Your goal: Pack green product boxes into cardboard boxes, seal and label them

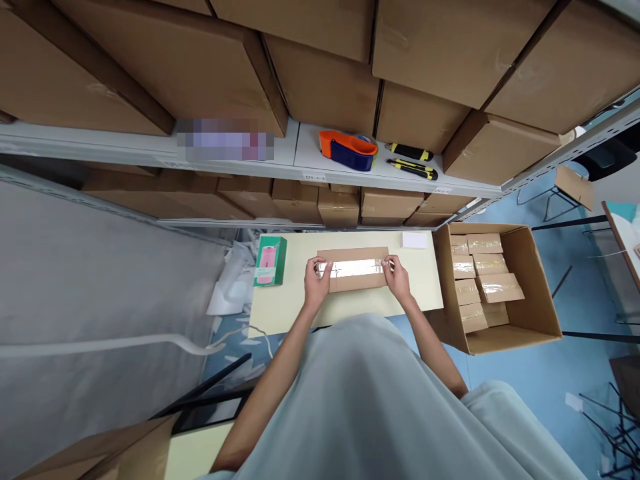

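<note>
Well, L hand (317,281) & R hand (398,279) grip opposite ends of a cardboard box (355,282), which lies on the table (420,283). Shiny tape (357,267) runs along its top, so that face looks abt done; underside can't be seen. It's not in the big carton (537,287), which holds several taped boxes (500,288) w/ room left.

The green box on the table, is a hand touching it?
No, the left hand and right hand hold the taped brown box, and the green box sits apart.
</note>
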Tool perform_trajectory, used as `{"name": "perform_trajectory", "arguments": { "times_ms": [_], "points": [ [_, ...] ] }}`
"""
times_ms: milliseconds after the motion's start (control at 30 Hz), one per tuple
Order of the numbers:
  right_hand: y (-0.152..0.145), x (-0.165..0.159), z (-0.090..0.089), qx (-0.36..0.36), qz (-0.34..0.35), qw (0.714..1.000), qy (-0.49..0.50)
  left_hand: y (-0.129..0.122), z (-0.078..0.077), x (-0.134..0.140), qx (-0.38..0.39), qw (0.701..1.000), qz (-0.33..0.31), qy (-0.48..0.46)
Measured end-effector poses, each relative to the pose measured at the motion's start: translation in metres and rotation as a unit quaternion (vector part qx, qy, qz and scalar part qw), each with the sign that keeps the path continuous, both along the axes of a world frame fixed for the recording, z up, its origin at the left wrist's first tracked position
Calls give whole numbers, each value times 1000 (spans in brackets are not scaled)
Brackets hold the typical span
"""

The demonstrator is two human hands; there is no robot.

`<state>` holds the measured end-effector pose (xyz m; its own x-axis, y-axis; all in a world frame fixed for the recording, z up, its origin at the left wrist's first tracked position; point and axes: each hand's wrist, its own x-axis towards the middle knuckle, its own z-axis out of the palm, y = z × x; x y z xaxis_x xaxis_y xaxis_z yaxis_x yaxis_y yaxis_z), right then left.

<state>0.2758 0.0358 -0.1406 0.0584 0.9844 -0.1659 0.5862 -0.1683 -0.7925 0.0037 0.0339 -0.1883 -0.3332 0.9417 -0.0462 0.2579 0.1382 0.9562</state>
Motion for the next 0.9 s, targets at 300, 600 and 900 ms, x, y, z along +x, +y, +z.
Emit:
{"name": "perform_trajectory", "arguments": {
  "times_ms": [300, 600, 900],
  "points": [
    [-7, -1, 1, 39, 21, 999, -20, -7, -5, -4, -2, 999, -14, 41],
    [33, -12, 44, 183, 48, 979, -75, 34, 51, -20, 111, 977, -56, 174],
    [169, -51, 116, 353, 105, 925, -97, 155, 143, -20, 251, 941, -53, 219]
  ]
}}
